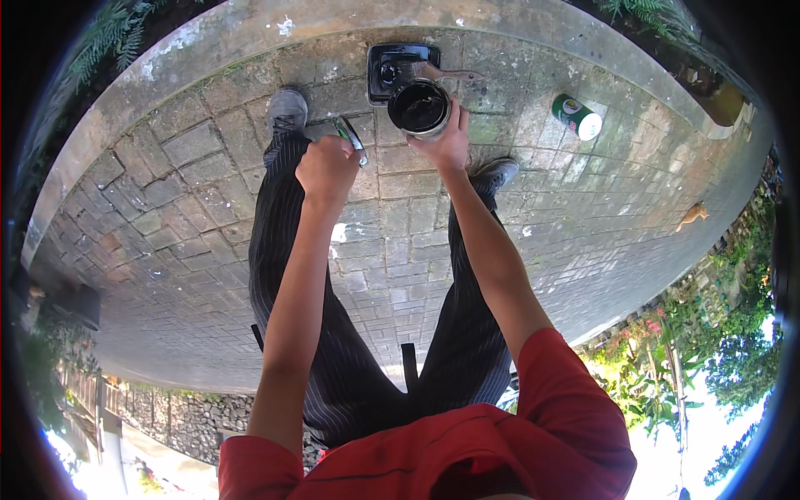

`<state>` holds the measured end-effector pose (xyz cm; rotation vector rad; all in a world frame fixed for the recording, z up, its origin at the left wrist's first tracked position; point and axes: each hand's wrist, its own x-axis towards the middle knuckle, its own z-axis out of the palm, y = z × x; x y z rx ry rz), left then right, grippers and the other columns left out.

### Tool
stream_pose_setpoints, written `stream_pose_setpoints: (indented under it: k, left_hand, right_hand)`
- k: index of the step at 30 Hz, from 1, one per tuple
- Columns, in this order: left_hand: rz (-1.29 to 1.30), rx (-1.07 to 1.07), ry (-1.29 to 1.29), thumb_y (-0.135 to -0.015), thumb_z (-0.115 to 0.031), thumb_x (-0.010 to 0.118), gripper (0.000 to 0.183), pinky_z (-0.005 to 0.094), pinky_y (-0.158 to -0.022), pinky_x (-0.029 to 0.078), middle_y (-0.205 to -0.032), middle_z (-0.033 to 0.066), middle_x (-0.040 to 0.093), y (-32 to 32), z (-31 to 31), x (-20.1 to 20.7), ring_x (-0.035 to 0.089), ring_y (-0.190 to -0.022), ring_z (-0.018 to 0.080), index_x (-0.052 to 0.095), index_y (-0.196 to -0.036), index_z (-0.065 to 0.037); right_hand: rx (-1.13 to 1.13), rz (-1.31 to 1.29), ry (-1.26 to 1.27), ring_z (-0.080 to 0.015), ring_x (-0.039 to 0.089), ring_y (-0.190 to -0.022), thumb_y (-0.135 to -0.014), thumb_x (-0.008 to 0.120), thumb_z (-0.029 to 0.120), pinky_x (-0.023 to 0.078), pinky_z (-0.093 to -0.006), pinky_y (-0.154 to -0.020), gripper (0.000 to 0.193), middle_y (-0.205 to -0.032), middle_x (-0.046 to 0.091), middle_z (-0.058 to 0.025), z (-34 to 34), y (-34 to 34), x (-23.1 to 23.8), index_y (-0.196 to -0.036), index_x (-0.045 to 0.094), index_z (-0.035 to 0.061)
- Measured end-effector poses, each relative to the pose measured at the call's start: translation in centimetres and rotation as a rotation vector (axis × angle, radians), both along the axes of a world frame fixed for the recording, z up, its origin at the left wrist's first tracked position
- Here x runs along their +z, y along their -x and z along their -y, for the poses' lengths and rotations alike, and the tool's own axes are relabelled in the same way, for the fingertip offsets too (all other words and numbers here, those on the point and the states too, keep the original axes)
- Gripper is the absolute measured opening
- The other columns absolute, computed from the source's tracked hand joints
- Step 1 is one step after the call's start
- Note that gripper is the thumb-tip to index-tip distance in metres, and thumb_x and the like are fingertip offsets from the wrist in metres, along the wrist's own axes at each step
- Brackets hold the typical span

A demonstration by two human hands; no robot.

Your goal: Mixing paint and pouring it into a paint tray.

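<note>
My right hand (pixel 447 147) is wrapped round the side of an open paint can (pixel 418 108) of black paint, tilted so that its mouth shows. The can hangs over the near right corner of a black paint tray (pixel 374 82), which has dark paint in it. A paintbrush (pixel 454 75) lies across the tray's right side, its wooden handle sticking out past the rim. My left hand (pixel 327 169) is closed on a thin round lid (pixel 352 140), seen nearly edge-on, beside my left shoe. The fingertips under the lid are partly hidden.
A green and white can (pixel 575 117) stands on the paving to the right. Beyond the tray runs a curved concrete kerb (pixel 333 21) with plants behind it. A dry brown leaf (pixel 692 217) lies far right. My shoes (pixel 287 110) are planted either side.
</note>
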<state>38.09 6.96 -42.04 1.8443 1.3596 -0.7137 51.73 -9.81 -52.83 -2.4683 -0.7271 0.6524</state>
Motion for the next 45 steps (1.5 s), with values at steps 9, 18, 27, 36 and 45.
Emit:
stream_pose_setpoints:
  k: [9,18,27,36,45]
  left_hand:
    - [-0.016,-0.018,0.004,-0.074,-0.033,0.074,0.018,0.0383,-0.064,0.053,-0.077,0.0081,0.070,-0.7,-0.8,-0.1,0.068,-0.074,0.0288,0.073,-0.078,-0.016]
    - [-0.087,-0.052,0.037,-0.076,-0.032,0.071,0.022,0.0347,-0.069,0.053,-0.085,0.0055,0.071,-1.9,-1.4,0.2,0.069,-0.080,0.0247,0.072,-0.083,-0.011]
    - [0.013,-0.144,-0.114,-0.078,-0.032,0.071,0.020,0.0403,-0.062,0.053,-0.074,0.0125,0.069,-2.4,-0.8,-0.1,0.068,-0.070,0.0306,0.070,-0.081,-0.012]
    - [0.178,-0.153,-0.246,-0.080,-0.032,0.070,0.022,0.0360,-0.060,0.053,-0.077,0.0081,0.070,-2.8,-1.3,-0.9,0.068,-0.067,0.0260,0.069,-0.081,-0.010]
    - [0.146,-0.180,-0.255,-0.079,-0.032,0.070,0.021,0.0358,-0.058,0.052,-0.077,0.0075,0.070,-3.0,-1.2,-0.7,0.068,-0.065,0.0257,0.070,-0.081,-0.011]
  right_hand:
    - [-0.062,-0.038,-0.059,-0.0378,0.052,-0.109,-0.047,0.087,0.029,0.048,-0.0437,-0.090,0.105,-0.122,0.049,-0.0193,0.3,-0.2,-1.2,-0.133,0.033,0.0052]
    - [-0.063,-0.099,-0.061,-0.0365,0.051,-0.115,-0.047,0.087,0.026,0.041,-0.0428,-0.099,0.103,-0.124,0.052,-0.0180,0.0,-0.2,-2.5,-0.133,0.034,0.0061]
    - [-0.101,-0.209,-0.114,-0.0353,0.054,-0.110,-0.049,0.088,0.029,0.046,-0.0425,-0.094,0.098,-0.120,0.055,-0.0160,-0.7,-1.1,-3.0,-0.132,0.038,0.0110]
    - [-0.076,-0.093,-0.328,-0.0332,0.056,-0.106,-0.049,0.088,0.029,0.047,-0.0411,-0.092,0.095,-0.118,0.057,-0.0140,0.5,-1.0,-5.0,-0.129,0.041,0.0092]
    - [-0.135,-0.053,-0.327,-0.0346,0.053,-0.114,-0.049,0.089,0.028,0.044,-0.0409,-0.097,0.096,-0.124,0.053,-0.0174,2.1,0.5,-3.9,-0.129,0.040,0.0046]
